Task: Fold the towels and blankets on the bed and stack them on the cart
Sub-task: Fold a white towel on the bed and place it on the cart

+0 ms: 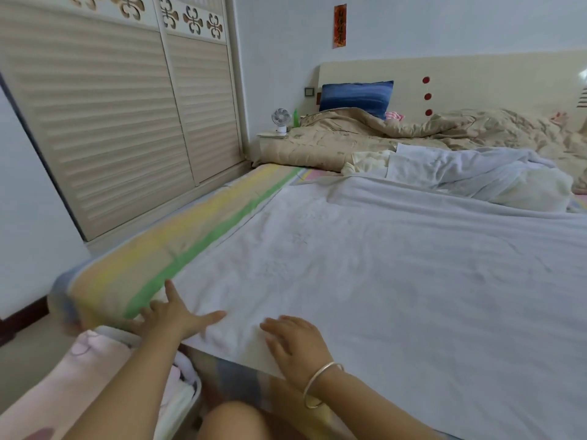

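Hands open, left hand (173, 312) and right hand (293, 341) flat on white blanket (381, 265).

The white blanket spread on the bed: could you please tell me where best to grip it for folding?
Probably the near-left corner of the white blanket, approached from the near side: it lies flat, but its near edge overhangs the mattress, so fingers can pinch there. The left hand and right hand rest flat on that corner.
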Tool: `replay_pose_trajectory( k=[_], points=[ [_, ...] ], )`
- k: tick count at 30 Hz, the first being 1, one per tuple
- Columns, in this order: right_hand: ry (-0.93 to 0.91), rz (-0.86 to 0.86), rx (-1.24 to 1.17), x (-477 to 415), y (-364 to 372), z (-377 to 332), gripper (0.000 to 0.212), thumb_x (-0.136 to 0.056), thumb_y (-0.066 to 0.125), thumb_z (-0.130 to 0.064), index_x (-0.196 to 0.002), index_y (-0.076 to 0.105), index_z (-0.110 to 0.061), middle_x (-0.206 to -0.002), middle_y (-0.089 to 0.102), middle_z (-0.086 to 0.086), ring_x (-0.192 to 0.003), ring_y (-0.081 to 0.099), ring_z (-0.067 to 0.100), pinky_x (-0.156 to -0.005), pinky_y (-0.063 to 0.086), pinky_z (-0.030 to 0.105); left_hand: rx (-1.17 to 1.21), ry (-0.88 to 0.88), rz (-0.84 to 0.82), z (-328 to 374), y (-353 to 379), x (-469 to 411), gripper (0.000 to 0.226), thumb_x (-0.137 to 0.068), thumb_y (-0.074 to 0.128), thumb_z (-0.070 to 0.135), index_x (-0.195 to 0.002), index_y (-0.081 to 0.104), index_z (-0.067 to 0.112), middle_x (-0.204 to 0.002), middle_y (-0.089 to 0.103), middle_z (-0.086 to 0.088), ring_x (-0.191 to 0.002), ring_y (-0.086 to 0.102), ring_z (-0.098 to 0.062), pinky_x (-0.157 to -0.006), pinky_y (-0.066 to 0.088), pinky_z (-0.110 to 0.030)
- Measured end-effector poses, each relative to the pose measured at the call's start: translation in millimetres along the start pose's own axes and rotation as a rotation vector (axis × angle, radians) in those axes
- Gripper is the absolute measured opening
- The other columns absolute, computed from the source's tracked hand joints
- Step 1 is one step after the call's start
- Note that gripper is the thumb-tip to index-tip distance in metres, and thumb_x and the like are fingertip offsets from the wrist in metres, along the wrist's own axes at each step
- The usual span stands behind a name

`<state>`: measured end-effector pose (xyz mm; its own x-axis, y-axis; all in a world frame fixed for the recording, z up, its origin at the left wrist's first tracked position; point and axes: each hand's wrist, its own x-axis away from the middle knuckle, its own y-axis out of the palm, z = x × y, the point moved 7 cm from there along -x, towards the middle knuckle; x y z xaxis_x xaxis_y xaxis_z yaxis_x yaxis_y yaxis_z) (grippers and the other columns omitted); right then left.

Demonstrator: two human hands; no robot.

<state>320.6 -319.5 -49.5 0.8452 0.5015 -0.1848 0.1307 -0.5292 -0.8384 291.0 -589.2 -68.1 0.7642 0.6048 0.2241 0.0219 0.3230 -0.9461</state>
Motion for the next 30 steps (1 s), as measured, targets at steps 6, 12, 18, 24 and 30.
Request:
replay_pose_trajectory(
  k=[6, 12, 18, 24, 30],
  points=[
    [0.112, -0.046, -0.163, -2.5, -9.8, 12.9, 0.033, -0.101, 0.041, -0.031, -0.129, 0.059, -0.026, -0.132, 0.058, -0.01, -0.124, 0.049, 0.009, -0.105, 0.034, 0.02, 0.124, -0.034, 0.317, 0.4, -24.2, -13.1, 0.066, -0.084, 0.062, 0.06, -0.111, 0.055, 0.0, -0.109, 0.062, -0.02, -0.098, 0.06, -0.038, -0.083, 0.053, -0.045],
    [0.162, -0.093, -0.217, 7.5, -19.5, 15.1, 0.032, -0.102, 0.041, -0.03, -0.128, 0.057, -0.026, -0.129, 0.058, -0.011, -0.119, 0.052, 0.008, -0.101, 0.038, 0.019, 0.183, -0.206, 0.18, -11.3, -9.7, -23.8, 0.047, -0.097, 0.05, 0.036, -0.126, 0.055, 0.0, -0.125, 0.053, -0.023, -0.114, 0.051, -0.039, -0.093, 0.047, -0.047],
    [0.333, 0.0, -0.537, 3.5, -27.1, 35.6, 0.023, -0.099, 0.046, -0.02, -0.11, 0.064, -0.028, -0.109, 0.068, -0.012, -0.105, 0.06, 0.007, -0.094, 0.043, 0.019, 0.089, -0.042, 0.291, -14.9, -28.1, -5.2, 0.037, -0.089, 0.066, 0.039, -0.113, 0.068, 0.012, -0.101, 0.067, -0.011, -0.089, 0.062, -0.03, -0.068, 0.046, -0.031],
    [0.523, 0.105, -0.786, -1.1, -35.1, 37.6, 0.027, -0.099, 0.047, -0.032, -0.114, 0.064, -0.016, -0.1, 0.071, -0.005, -0.09, 0.067, 0.013, -0.085, 0.05, 0.025, 0.537, 0.538, 0.275, 109.3, -29.2, 76.5, 0.009, -0.083, 0.073, 0.031, -0.087, 0.066, 0.028, -0.088, 0.06, 0.008, -0.083, 0.061, -0.016, -0.069, 0.048, -0.03],
    [0.792, 0.16, -1.257, 23.4, -93.0, 78.8, 0.057, -0.089, 0.054, -0.059, -0.1, 0.068, -0.005, -0.093, 0.074, 0.012, -0.086, 0.072, 0.023, -0.08, 0.058, 0.04, 0.778, 0.876, -0.162, 220.2, 5.4, 192.0, 0.026, -0.085, 0.07, 0.027, -0.064, 0.06, 0.015, -0.063, 0.061, 0.008, -0.06, 0.057, -0.007, -0.057, 0.043, -0.018]
  ],
)
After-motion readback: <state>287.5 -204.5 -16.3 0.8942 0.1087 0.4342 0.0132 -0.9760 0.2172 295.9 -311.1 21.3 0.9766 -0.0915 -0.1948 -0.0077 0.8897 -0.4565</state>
